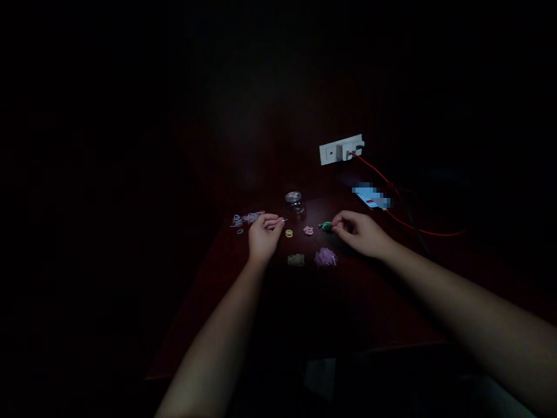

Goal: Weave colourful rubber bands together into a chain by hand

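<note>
My left hand (265,235) is closed in a pinch, with a small, thin, pale thing (285,220) showing at its fingertips; its kind is too small to tell. Left of that hand lies a mixed heap of coloured rubber bands (246,219), with a single greenish band (239,231) in front. On the right, my right hand (354,229) pinches at the edge of some green bands (326,226); whatever its fingertips hold is hidden. Between the hands sit yellow bands (289,233) and pink bands (308,230). Nearer me are a khaki pile (296,260) and a purple pile (326,257).
A clear lidded jar (295,202) stands behind the bands on the dark red table (278,313). Farther right lies a lit phone (371,196). A red cable (376,168) runs from a plug in the wall socket (331,152). Deep shadow surrounds the table.
</note>
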A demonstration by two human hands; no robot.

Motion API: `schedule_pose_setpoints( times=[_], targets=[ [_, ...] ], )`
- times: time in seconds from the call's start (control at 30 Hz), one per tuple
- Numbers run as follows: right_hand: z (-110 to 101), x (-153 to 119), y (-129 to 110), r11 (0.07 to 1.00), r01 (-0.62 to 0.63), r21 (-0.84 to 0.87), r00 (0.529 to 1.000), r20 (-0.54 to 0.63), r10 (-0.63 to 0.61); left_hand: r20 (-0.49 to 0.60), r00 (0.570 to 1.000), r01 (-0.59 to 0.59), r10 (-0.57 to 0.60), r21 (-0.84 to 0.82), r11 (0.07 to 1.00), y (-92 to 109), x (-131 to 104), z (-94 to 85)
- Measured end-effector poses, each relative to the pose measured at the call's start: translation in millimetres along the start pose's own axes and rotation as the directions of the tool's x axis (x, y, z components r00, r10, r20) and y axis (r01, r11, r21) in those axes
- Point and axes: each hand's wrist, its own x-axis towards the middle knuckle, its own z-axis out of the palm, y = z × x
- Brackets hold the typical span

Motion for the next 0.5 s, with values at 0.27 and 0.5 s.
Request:
schedule_pose_setpoints(
  times=[0.27,0.5],
  targets=[
    [43.3,17.1,-40.7,0.997,0.053,0.057,0.994,-0.100,-0.048,0.124,0.992,0.011,-0.012,0.005,1.000,30.0,-43.2,27.6],
    [52.8,1.9,-19.4,0.988,0.089,0.128,0.995,-0.058,-0.082,0.183,0.981,0.070,-0.067,-0.012,0.997,22.8,-47.3,34.2]
  ],
)
